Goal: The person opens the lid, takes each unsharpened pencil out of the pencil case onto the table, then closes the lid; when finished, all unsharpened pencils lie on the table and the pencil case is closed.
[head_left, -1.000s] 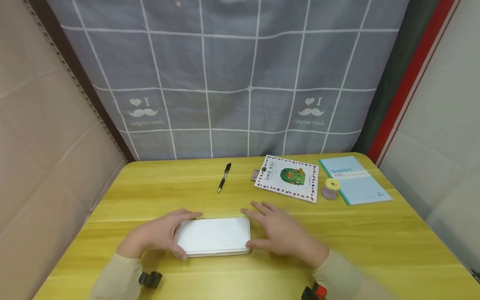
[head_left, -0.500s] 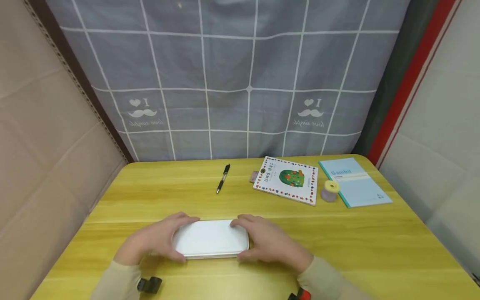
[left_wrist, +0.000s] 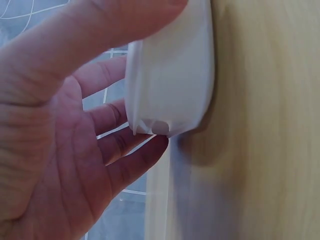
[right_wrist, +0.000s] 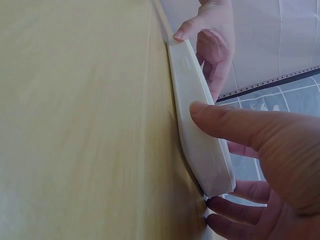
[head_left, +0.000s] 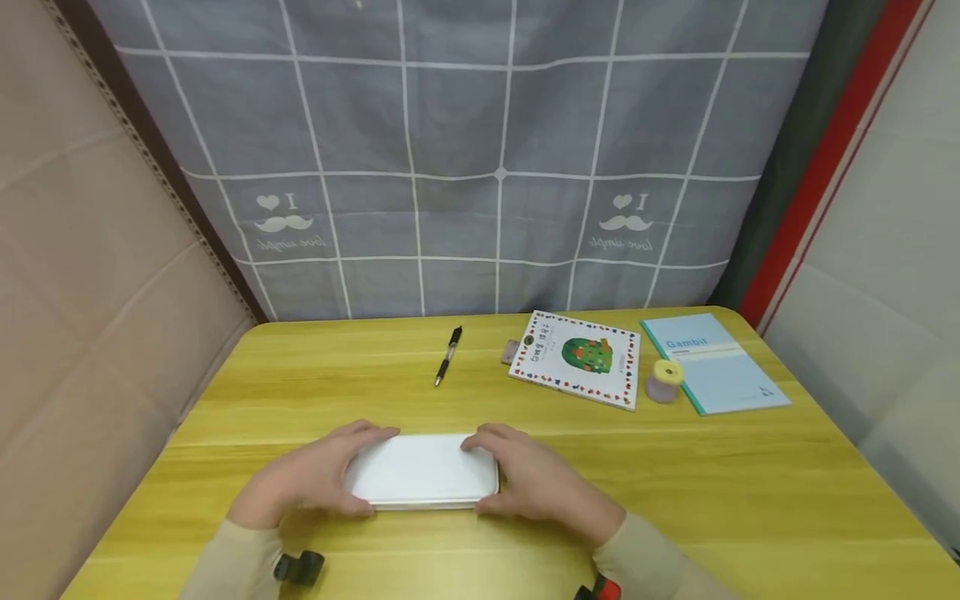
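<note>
1. From my head view, the white case (head_left: 423, 469) lies on the near part of the table (head_left: 300, 392), a little left of the middle, between the left hand (head_left: 318, 473) and the right hand (head_left: 536, 475).
2. Its long axis runs left to right, almost in line with the table's far edge, so each short end faces one of the hands. I judge this the relation that counts: any move depends on the two ends being taken together.
3. I can't call either hand nearer. Both touch the case, the left hand at its left end and the right hand at its right end.
4. The left hand is wrapped round its end, thumb to the near side and fingers to the far side and corner.
5. The right hand holds likewise: its thumb presses the near side, its index finger comes over the top and other fingers sit at the end.
6. The case looks flat and level, its underside close to the tabletop in my wrist views. Whether the table bears its full weight, I can't tell.
7. Beyond it, well apart, lies the pen (head_left: 448, 357); far and right are the booklet (head_left: 577, 358), the spool (head_left: 664, 381) and the blue notebook (head_left: 716, 364).
</note>
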Motion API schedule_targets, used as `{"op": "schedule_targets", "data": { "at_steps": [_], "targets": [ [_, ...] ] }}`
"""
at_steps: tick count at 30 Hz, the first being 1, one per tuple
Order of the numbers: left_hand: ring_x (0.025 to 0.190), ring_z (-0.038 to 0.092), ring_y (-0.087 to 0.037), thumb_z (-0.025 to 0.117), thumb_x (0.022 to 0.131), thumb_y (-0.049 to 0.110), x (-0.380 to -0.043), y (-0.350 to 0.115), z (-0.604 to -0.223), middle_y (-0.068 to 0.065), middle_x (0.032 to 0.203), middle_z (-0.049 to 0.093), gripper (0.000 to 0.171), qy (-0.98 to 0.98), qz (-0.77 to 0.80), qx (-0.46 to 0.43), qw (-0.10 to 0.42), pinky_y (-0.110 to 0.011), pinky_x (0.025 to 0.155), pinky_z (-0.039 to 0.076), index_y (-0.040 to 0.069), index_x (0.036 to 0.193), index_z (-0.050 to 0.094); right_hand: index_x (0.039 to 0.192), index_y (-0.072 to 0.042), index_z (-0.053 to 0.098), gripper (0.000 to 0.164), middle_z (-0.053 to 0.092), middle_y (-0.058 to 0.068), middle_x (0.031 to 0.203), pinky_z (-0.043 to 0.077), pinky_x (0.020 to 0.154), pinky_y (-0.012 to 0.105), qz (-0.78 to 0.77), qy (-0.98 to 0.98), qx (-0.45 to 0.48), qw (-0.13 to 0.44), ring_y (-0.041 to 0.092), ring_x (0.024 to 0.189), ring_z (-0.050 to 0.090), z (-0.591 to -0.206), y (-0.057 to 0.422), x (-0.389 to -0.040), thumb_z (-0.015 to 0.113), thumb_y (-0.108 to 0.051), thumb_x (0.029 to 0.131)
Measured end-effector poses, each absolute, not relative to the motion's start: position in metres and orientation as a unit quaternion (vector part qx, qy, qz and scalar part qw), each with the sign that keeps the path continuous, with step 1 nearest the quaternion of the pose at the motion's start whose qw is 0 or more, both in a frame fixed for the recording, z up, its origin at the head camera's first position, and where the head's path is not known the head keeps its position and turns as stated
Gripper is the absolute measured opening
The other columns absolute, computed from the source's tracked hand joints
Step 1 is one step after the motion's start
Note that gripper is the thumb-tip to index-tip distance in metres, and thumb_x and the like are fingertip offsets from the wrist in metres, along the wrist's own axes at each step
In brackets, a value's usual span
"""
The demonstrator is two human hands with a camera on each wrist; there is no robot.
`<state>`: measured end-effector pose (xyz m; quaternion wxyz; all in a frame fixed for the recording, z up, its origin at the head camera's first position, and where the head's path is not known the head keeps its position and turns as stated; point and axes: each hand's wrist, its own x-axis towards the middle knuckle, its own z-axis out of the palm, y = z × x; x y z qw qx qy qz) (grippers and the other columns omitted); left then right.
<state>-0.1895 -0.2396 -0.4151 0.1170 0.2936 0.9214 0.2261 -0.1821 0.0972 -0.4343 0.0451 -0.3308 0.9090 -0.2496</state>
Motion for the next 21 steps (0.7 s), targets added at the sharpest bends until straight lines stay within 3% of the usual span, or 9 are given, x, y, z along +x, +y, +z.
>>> {"op": "schedule_targets", "data": {
  "at_steps": [9,13,21],
  "targets": [
    [0.119,0.054,-0.025,0.093,0.073,0.031,-0.197,-0.241,-0.419,-0.007,0.141,0.051,0.096,0.918,0.243,0.287,0.129,-0.039,0.098,0.051,0.01,0.155,0.049,0.136,-0.02,0.065,0.068,0.06,0.003,0.143,0.049,0.11,0.043,-0.268,0.906,-0.324,0.046,0.024,0.13,0.059,-0.435,0.101,-0.189,0.094,-0.036,0.076],
    [0.119,0.053,-0.024,0.091,0.07,0.022,-0.197,-0.242,-0.426,-0.008,0.141,0.049,0.097,0.92,0.235,0.287,0.125,-0.038,0.098,0.052,0.009,0.156,0.047,0.134,-0.021,0.067,0.067,0.063,-0.001,0.139,0.048,0.111,0.041,-0.276,0.903,-0.327,0.05,0.021,0.128,0.059,-0.441,0.102,-0.192,0.094,-0.039,0.076],
    [0.119,0.054,-0.025,0.092,0.067,0.018,-0.201,-0.238,-0.423,-0.009,0.14,0.051,0.098,0.924,0.228,0.29,0.097,-0.041,0.099,0.053,0.007,0.155,0.048,0.132,-0.021,0.073,0.067,0.068,-0.002,0.136,0.05,0.107,0.04,-0.281,0.904,-0.32,0.037,0.023,0.122,0.062,-0.441,0.103,-0.206,0.095,-0.041,0.071]
  ]
}}
